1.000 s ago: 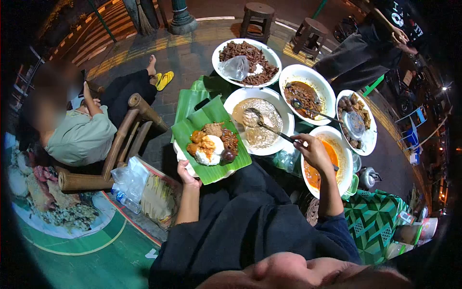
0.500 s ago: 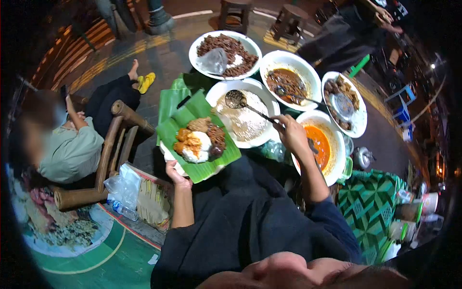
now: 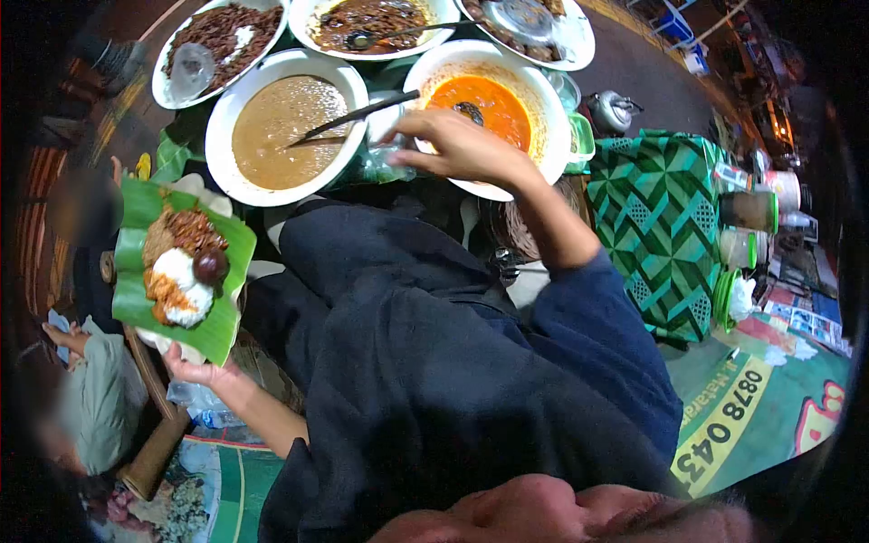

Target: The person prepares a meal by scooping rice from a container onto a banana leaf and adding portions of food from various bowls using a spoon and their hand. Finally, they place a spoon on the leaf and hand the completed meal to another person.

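My left hand (image 3: 195,369) holds from below a plate lined with a green banana leaf (image 3: 136,303). On it lie white rice (image 3: 176,270), brown meat and a dark egg. My right hand (image 3: 462,145) hovers palm down over the near rim of a white bowl of orange curry (image 3: 554,122), fingers stretched left, with nothing visibly in it. A long dark ladle (image 3: 353,115) rests in the white bowl of brown gravy (image 3: 220,167), its handle end just beyond my fingertips. A small spoon lies in the orange curry.
More white bowls of dark food (image 3: 165,83) stand along the top edge. A green patterned cloth (image 3: 661,208), a metal kettle (image 3: 614,110) and cups (image 3: 751,213) are to the right. Another person (image 3: 100,398) sits at lower left.
My view has swung down and right. My right hand has let go of the ladle, which now lies in the gravy bowl, and the plate has moved left and lower.
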`<state>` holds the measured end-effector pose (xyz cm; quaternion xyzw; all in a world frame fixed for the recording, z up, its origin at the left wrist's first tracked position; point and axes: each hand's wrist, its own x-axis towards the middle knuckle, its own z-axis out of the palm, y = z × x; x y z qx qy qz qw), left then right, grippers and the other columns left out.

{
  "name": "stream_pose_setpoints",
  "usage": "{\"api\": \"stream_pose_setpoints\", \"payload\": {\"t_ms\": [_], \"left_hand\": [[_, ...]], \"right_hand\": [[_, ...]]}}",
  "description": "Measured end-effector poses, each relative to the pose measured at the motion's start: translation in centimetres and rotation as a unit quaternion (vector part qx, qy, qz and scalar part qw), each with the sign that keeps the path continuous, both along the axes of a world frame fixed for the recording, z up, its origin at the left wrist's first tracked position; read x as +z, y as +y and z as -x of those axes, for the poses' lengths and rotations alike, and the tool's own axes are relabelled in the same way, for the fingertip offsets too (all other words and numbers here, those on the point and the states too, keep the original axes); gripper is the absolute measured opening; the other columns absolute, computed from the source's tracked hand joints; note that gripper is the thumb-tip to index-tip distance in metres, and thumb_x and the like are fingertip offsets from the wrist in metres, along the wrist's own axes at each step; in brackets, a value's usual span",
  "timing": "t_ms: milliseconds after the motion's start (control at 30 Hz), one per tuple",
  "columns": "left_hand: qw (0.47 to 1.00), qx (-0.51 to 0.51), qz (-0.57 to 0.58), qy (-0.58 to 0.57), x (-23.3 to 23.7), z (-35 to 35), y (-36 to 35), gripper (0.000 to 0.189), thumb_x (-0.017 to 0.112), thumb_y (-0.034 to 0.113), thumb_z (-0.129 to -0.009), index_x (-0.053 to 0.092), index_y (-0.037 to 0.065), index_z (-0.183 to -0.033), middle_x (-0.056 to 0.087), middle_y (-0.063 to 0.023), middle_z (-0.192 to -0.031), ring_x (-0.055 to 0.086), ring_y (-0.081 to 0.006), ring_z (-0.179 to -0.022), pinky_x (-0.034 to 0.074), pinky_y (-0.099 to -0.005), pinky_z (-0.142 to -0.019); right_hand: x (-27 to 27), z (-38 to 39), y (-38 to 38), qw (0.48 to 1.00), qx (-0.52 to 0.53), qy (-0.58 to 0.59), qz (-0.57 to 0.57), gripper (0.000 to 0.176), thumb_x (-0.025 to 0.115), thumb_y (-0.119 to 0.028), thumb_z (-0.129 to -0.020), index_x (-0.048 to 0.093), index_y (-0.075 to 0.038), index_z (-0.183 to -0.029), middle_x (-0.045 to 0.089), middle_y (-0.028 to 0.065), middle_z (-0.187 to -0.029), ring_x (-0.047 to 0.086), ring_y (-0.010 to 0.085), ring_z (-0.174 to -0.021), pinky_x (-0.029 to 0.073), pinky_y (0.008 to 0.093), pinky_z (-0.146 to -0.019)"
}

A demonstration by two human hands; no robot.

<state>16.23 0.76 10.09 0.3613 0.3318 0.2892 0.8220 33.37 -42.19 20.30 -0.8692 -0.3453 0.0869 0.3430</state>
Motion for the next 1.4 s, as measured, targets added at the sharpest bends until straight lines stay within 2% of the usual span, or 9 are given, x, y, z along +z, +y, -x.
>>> {"api": "stream_pose_setpoints", "payload": {"t_ms": [233,367,500,767,867,1100,1233,1300,1400], "left_hand": [[1.0,0.009,0.014,0.012,3.2,-0.5,-2.3,0.053,0.051,0.022,-0.067,0.046,0.002,-0.116,0.052,-0.0145,-0.111,0.051,-0.0311,-0.099,0.042,-0.0436,-0.085],[1.0,-0.017,-0.001,-0.014,3.1,-1.2,-2.4,0.055,0.052,0.022,-0.066,0.046,0.004,-0.117,0.051,-0.0131,-0.114,0.049,-0.0324,-0.103,0.04,-0.0485,-0.087],[0.999,-0.042,0.004,-0.027,3.4,-1.6,-3.0,0.057,0.053,0.021,-0.064,0.046,0.004,-0.118,0.051,-0.0125,-0.114,0.049,-0.0323,-0.103,0.04,-0.0481,-0.087],[1.0,-0.017,0.009,-0.001,1.9,-1.2,-4.3,0.057,0.054,0.021,-0.065,0.044,0.002,-0.118,0.052,-0.0127,-0.112,0.05,-0.0292,-0.101,0.04,-0.0423,-0.089],[0.996,-0.082,0.023,0.019,-1.3,-0.4,-2.5,0.058,0.048,0.031,-0.066,0.043,0.004,-0.117,0.052,-0.0136,-0.109,0.054,-0.0335,-0.094,0.049,-0.0476,-0.069],[0.991,-0.082,0.081,-0.067,2.0,-2.3,-8.8,0.052,0.049,0.02,-0.065,0.047,0.002,-0.114,0.054,-0.0123,-0.108,0.053,-0.028,-0.098,0.043,-0.0403,-0.087],[0.984,-0.098,0.102,-0.109,1.1,-3.9,-9.8,0.047,0.049,0.019,-0.067,0.049,0.003,-0.111,0.055,-0.0093,-0.102,0.055,-0.0255,-0.092,0.044,-0.0376,-0.083],[0.988,-0.083,0.09,-0.092,2.5,-4.6,-11.1,0.043,0.048,0.018,-0.067,0.049,0.004,-0.108,0.054,-0.0078,-0.096,0.055,-0.023,-0.088,0.045,-0.0359,-0.078],[0.99,-0.056,0.085,-0.095,3.6,-5.4,-13.0,0.043,0.05,0.02,-0.066,0.046,0.005,-0.106,0.051,-0.0057,-0.091,0.053,-0.0219,-0.083,0.044,-0.0344,-0.076]], "right_hand": [[-0.6,11.6,-13.2,0.928,-0.1,0.291,0.21,0.017,0.064,-0.02,-0.074,0.062,-0.004,-0.077,0.061,0.0095,-0.07,0.06,0.0215,-0.067,0.047,0.0348,-0.062],[-12.3,17.4,-19.6,0.819,-0.224,0.097,0.52,0.011,0.055,-0.01,-0.072,0.063,-0.004,-0.073,0.063,0.0135,-0.071,0.063,0.0249,-0.068,0.051,0.0376,-0.059],[-18.2,19.1,-19.6,0.808,-0.233,0.083,0.535,0.014,0.051,-0.01,-0.073,0.064,-0.004,-0.073,0.063,0.0126,-0.073,0.064,0.026,-0.067,0.052,0.0373,-0.055],[-24.7,20.4,-15.7,0.781,0.05,0.189,0.593,0.021,0.047,-0.019,-0.081,0.067,-0.015,-0.085,0.065,0.0029,-0.089,0.063,0.0172,-0.079,0.049,0.0318,-0.057],[-25.5,21.2,-15.9,0.77,0.071,0.148,0.616,0.019,0.049,-0.019,-0.08,0.067,-0.014,-0.083,0.065,0.0024,-0.086,0.063,0.0171,-0.078,0.049,0.0322,-0.055],[-22.1,20.1,-16.5,0.807,-0.033,0.1,0.581,0.013,0.055,-0.014,-0.073,0.066,-0.012,-0.077,0.065,0.0067,-0.081,0.064,0.0192,-0.075,0.05,0.0332,-0.054],[-23.4,20.1,-19.5,0.795,-0.235,0.092,0.552,0.012,0.056,-0.011,-0.069,0.067,-0.01,-0.074,0.065,0.0099,-0.076,0.064,0.0236,-0.073,0.05,0.0348,-0.059],[-16.2,19.1,-18.9,0.804,-0.229,0.146,0.529,0.017,0.054,-0.009,-0.068,0.066,-0.009,-0.081,0.064,0.0116,-0.08,0.064,0.0256,-0.073,0.05,0.0363,-0.06],[-4.7,17.7,-17.4,0.929,-0.17,0.192,0.268,0.022,0.051,-0.006,-0.069,0.061,-0.002,-0.088,0.063,0.0128,-0.081,0.062,0.0246,-0.075,0.047,0.0331,-0.067]]}}
